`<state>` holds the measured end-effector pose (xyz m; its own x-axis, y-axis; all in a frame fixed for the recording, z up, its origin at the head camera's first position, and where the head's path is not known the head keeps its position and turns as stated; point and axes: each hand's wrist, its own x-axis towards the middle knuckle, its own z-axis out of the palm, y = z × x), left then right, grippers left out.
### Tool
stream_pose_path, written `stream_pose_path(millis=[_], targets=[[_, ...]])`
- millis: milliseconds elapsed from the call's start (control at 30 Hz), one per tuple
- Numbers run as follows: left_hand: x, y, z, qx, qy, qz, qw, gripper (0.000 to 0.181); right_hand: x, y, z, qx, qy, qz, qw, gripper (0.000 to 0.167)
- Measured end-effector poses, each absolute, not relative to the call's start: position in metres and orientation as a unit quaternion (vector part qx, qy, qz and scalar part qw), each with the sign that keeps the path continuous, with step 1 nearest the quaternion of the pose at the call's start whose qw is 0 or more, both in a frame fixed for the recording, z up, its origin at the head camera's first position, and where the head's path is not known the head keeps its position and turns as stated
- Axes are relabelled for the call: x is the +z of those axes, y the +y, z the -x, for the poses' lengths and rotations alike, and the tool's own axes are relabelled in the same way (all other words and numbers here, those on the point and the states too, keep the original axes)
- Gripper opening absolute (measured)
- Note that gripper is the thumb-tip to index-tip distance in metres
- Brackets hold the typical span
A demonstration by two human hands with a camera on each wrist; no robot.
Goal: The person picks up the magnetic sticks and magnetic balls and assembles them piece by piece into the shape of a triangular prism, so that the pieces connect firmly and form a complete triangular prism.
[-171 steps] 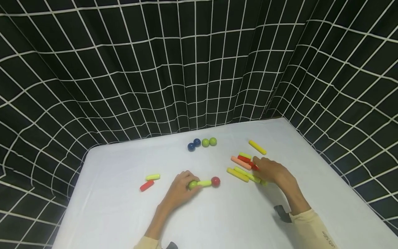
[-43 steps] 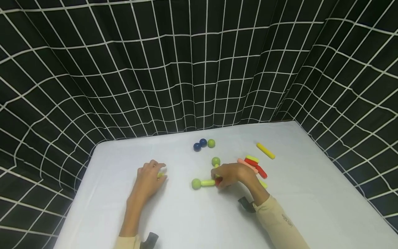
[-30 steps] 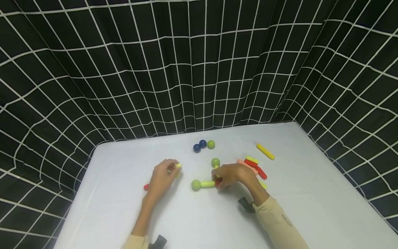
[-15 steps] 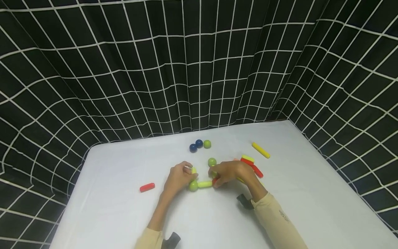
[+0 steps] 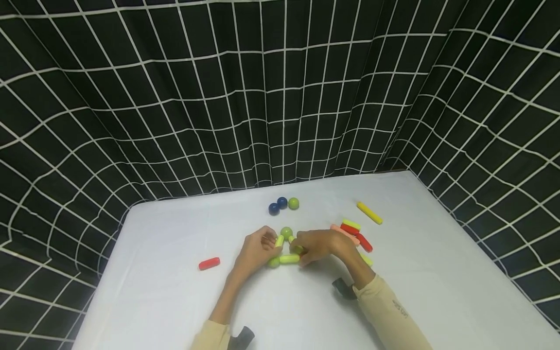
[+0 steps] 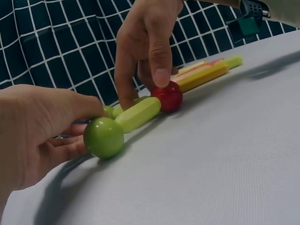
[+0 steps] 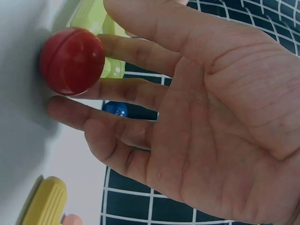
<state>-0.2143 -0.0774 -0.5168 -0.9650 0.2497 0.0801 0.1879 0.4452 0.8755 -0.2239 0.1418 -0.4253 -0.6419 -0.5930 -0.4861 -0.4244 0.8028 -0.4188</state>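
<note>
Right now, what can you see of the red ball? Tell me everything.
The red ball is round and glossy, plastic-looking, with a thin seam line across it. It sits on the white tabletop, its side meeting one end of a yellow-green stick. The right hand holds it, thumb against it and fingers around it, nearly hiding it from the head view.

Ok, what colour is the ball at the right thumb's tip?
Red; the ball shows best in the right wrist view.

Sticks (image 5: 289, 259) and balls (image 5: 286, 233) form a rough triangle at the centre of a desk (image 5: 166, 301), with three loose balls (image 5: 282, 202) on the far side, a lone stick (image 5: 209, 263) left and a stick cluster (image 5: 350, 228) right.
</note>
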Motion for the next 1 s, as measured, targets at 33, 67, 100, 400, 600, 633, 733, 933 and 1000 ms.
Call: stream_pose_path(millis=[33,67,100,400,600,633,733,933,1000], targets=[[-0.517,-0.077,0.214,0.514,0.847,-0.132,0.033,0.024,-0.425,0.141,0.224,-0.133,0.897,0.283,0.314,0.024],[-0.518,-0.077,0.213,0.517,0.845,-0.135,0.036,0.024,-0.425,0.141,0.223,-0.132,0.897,0.282,0.314,0.024],[-0.518,-0.077,0.213,0.517,0.844,-0.137,0.038,0.024,-0.425,0.141,0.223,-0.133,0.897,0.28,0.315,0.025],[-0.523,-0.078,0.21,0.514,0.845,-0.147,0.037,0.025,-0.419,0.146,0.219,-0.141,0.895,0.273,0.325,0.027],[-0.53,-0.095,0.204,0.45,0.866,-0.208,0.071,0.047,-0.419,0.15,0.22,-0.164,0.896,0.251,0.329,0.03],[-0.531,-0.098,0.203,0.442,0.867,-0.219,0.075,0.049,-0.42,0.15,0.22,-0.169,0.896,0.246,0.33,0.031],[-0.534,-0.102,0.203,0.422,0.87,-0.241,0.081,0.05,-0.421,0.15,0.221,-0.173,0.895,0.245,0.33,0.032],[-0.54,-0.102,0.203,0.42,0.867,-0.26,0.064,0.041,-0.42,0.151,0.221,-0.165,0.893,0.251,0.334,0.034],[-0.54,-0.102,0.203,0.421,0.867,-0.26,0.059,0.041,-0.419,0.152,0.22,-0.161,0.894,0.249,0.337,0.037]])
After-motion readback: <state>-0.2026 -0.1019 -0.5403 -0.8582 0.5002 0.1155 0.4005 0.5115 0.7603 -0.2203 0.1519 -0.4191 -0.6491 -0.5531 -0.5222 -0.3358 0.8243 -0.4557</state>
